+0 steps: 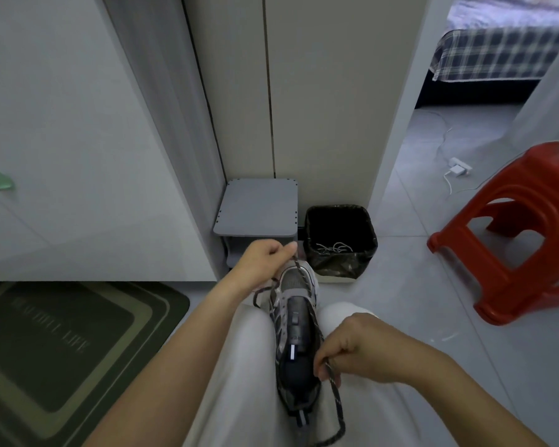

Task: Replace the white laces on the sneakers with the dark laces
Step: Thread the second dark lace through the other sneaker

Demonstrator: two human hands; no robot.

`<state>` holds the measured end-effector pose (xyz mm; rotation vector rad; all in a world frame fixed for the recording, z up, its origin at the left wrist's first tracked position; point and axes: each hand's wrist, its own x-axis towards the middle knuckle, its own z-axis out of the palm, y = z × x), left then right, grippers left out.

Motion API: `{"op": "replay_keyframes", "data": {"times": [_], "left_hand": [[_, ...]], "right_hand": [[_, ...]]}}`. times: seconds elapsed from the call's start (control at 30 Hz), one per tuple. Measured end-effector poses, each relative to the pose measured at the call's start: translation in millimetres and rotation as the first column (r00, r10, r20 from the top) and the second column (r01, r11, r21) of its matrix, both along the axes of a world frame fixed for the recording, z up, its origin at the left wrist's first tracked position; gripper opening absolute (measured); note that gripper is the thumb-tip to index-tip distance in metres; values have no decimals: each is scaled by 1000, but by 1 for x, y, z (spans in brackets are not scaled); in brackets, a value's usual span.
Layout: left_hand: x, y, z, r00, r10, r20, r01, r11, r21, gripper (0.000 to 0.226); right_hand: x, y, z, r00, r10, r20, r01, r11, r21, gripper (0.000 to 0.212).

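Head view: sneaker point(296, 324) on lap between thighs, toe pointing away. Left hand point(265, 259) reached past toe, fingers curled, pinching dark lace point(334, 391). Right hand point(355, 346) beside shoe opening, pinching lace too. White laces point(333, 248) in bin point(367, 227).

I list: stool point(513, 195) of glossy red plastic, rough braided dark lace point(335, 391), mesh-cloth sneaker point(296, 317), crinkly shiny plastic bin liner point(339, 262), smooth matt floor tiles point(417, 317), low-pile doormat point(62, 333).

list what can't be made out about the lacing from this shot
Head view:
- Grey mesh sneaker: which eyelets are threaded, too blurred and small.
- Dark speckled lace: tip lost at the bottom edge.
- Pale tangled cords in the black lined bin: too small to count.
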<state>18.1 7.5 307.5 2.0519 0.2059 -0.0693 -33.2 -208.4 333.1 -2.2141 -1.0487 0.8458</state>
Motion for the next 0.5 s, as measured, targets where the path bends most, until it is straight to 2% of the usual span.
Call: {"op": "replay_keyframes", "data": {"times": [0.07, 0.13, 0.2, 0.27, 0.33, 0.37, 0.4, 0.5], "left_hand": [[0, -1, 3, 1000, -11, 2, 11, 1000, -17, 39], [-1, -5, 7, 998, -58, 4, 58, 998, -9, 33], [-2, -8, 11, 995, -95, 13, 95, 995, 12, 25], [-2, -10, 13, 993, -114, 21, 113, 993, 39, 23], [-2, -12, 16, 991, -133, 30, 132, 990, 43, 23], [-3, -14, 18, 990, -138, 34, 136, 990, 41, 24], [-4, -16, 20, 990, -136, 39, 135, 990, 34, 25], [-4, -15, 27, 996, -91, 26, 91, 996, -18, 30]], "right_hand": [[2, 3, 8, 999, 44, -22, -47, 992, -119, 15], [11, 2, 14, 999, 42, -19, -45, 974, -223, 24], [28, -1, 17, 998, 8, -54, -19, 977, -213, 30], [45, 2, 15, 993, -114, 33, 118, 986, -122, 25], [58, 10, 3, 934, -309, 180, 321, 946, -45, 18], [62, 16, -3, 899, -385, 207, 400, 916, -34, 14], [63, 24, -9, 877, -435, 204, 452, 891, -45, 14], [60, 43, -27, 872, -454, 185, 486, 849, -207, 38]]}}
